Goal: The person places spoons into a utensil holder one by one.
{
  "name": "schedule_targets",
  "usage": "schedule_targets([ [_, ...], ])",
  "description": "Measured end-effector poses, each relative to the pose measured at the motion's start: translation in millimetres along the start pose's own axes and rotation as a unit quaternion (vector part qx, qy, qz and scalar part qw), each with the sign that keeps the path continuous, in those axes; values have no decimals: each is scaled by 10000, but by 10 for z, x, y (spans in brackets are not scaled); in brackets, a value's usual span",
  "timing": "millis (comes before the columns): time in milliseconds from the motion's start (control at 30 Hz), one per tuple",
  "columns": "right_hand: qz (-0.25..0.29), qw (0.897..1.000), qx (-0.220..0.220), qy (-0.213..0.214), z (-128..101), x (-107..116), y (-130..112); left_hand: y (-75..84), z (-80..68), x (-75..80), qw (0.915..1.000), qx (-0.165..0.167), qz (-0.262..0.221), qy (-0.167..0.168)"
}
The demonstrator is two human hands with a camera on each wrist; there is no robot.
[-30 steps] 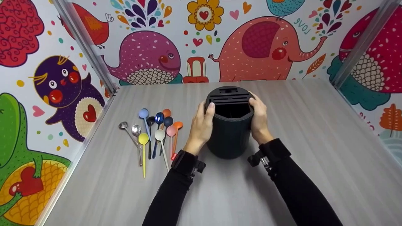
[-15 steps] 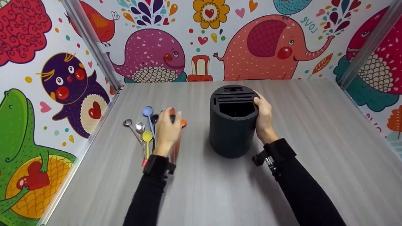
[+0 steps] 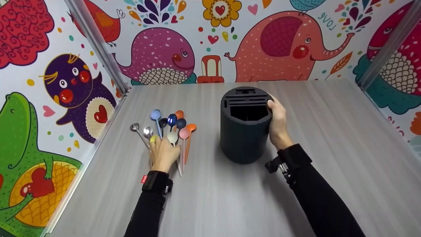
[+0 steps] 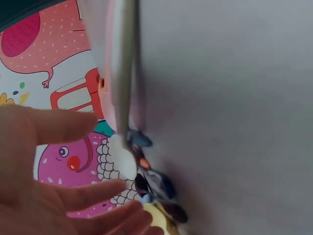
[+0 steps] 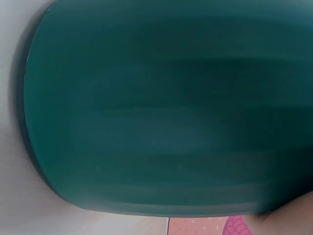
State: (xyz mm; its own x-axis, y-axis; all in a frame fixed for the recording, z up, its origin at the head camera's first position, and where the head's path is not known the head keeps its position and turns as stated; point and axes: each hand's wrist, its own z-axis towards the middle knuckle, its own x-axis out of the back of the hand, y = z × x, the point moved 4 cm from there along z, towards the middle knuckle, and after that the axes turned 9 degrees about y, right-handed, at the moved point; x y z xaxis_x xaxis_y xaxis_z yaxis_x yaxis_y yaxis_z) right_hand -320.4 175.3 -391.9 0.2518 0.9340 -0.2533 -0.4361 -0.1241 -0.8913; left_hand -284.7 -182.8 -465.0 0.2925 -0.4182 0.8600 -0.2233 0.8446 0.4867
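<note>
Left hand [image 3: 163,154] has left the dark green, cylindrical, plastic-looking holder [image 3: 244,140] for long-handled multicoloured spoons [image 3: 184,133] on its left; work shifts there. Fingers loosely spread, apparently holding nothing; contact unclear. Right hand [image 3: 279,124] grips holder's right side.

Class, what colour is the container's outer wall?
The container is dark green, best seen in the right wrist view.

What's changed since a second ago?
The left grip let go of the dark holder and moved left to the spoons, then drew back slightly; it's now over the yellow spoon, no clear hold visible. Same as before: the right grip on the holder's right side, the holder upright, the spoons without clear shift.
</note>
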Motion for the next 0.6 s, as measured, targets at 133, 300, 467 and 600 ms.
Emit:
schedule_targets([
  [133, 11, 10000, 14, -16, -5, -15, -9, 1, 2, -1, 9989, -33, 431, -171],
  [300, 55, 10000, 31, -33, -19, -19, -11, 14, 31, -2, 9973, -117, 697, -176],
  [467, 107, 9999, 44, -39, -22, -20, -7, -2, 54, 1, 9982, -111, 532, -264],
  [600, 102, 9999, 75, -31, -10, -14, -8, -5, 59, 20, 9988, -21, 294, -400],
])
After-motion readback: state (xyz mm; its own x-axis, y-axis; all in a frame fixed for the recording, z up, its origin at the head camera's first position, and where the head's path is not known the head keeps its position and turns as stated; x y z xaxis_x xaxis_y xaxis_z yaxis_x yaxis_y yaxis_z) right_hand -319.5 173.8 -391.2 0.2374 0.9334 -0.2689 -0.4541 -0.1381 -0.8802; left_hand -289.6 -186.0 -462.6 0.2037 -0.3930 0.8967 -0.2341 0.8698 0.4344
